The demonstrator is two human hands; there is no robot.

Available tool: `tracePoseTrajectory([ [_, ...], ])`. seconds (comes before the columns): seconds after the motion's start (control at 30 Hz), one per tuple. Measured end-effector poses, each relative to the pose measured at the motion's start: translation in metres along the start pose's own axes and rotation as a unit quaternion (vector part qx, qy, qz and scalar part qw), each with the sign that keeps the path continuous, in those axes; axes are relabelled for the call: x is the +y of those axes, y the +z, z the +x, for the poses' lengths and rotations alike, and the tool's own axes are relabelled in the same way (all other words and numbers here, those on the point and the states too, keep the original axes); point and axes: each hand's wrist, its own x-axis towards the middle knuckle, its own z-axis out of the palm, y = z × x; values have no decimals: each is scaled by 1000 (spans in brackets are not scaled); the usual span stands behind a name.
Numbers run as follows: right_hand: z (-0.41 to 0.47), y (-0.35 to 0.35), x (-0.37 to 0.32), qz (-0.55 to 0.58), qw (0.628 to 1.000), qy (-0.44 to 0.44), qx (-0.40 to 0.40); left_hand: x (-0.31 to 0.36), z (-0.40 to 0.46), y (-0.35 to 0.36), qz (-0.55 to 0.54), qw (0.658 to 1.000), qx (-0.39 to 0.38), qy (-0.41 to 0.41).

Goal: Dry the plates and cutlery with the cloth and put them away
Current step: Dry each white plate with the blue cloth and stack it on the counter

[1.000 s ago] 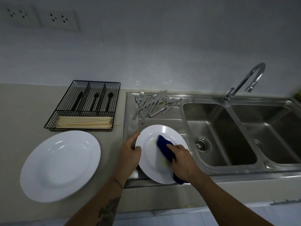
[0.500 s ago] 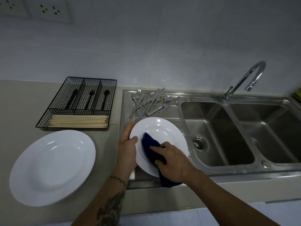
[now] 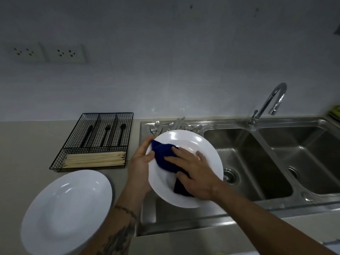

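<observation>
A white plate [image 3: 206, 150] is held tilted above the steel draining board. My left hand [image 3: 140, 162] grips its left rim, thumb on the face. My right hand [image 3: 193, 173] presses a dark blue cloth [image 3: 163, 155] flat against the plate's face with spread fingers; part of the cloth hangs below my palm. A second white plate [image 3: 68, 210] lies on the counter at the lower left. Steel cutlery [image 3: 173, 126] is piled at the back of the draining board, partly hidden behind the held plate.
A black wire cutlery tray [image 3: 95, 142] with black utensils and several wooden chopsticks stands on the counter to the left. A double steel sink [image 3: 257, 159] with a curved tap [image 3: 270, 102] fills the right. Wall sockets sit at the upper left.
The plate has been lifted and tilted more toward me. My right hand has slid the cloth up and left across its face, and its fingers now lie spread flat.
</observation>
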Motion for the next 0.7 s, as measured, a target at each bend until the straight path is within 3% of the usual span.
tracePoseTrajectory([
  [0.13,8,-22,2,15,997,35,60,8,-4,4,10,999,-35,6],
  [0.37,12,-26,-3,-61,981,49,175,25,-7,1,3,1000,25,-8],
  [0.53,14,-39,-19,200,950,82,225,33,-11,-6,5,1000,12,-18],
  [0.6,13,-38,-19,128,967,54,214,34,-10,-6,-16,1000,0,-14],
  [0.7,9,-32,-24,-136,973,33,182,33,-8,-6,10,1000,8,-7],
])
